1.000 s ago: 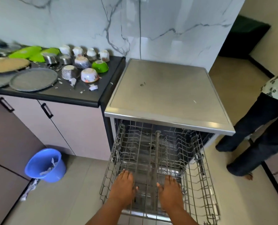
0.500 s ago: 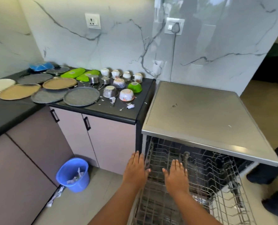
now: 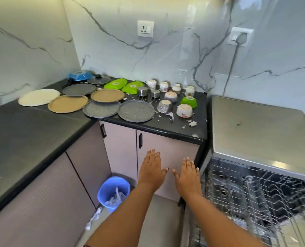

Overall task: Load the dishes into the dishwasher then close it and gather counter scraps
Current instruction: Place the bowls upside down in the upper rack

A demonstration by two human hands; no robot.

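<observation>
Both hands are hovering palm-down with fingers straight and spread, holding nothing: the left hand [image 3: 152, 169] and the right hand [image 3: 187, 173] are sitting side by side in front of a pale cabinet door [image 3: 166, 148]. Just to the right of the right hand, the dishwasher [image 3: 255, 129] is standing open with its wire rack [image 3: 251, 198] pulled out. Above and beyond the hands, the black countertop [image 3: 32, 132] is wrapping round a corner under a white marble-veined wall [image 3: 112, 50]. Plates [image 3: 136, 110] and upturned bowls [image 3: 184, 110] are lying on it, with white paper scraps [image 3: 192, 123] scattered near the bowls. Below and left of the left hand, a blue bin [image 3: 113, 192] is standing on the tiled floor.
</observation>
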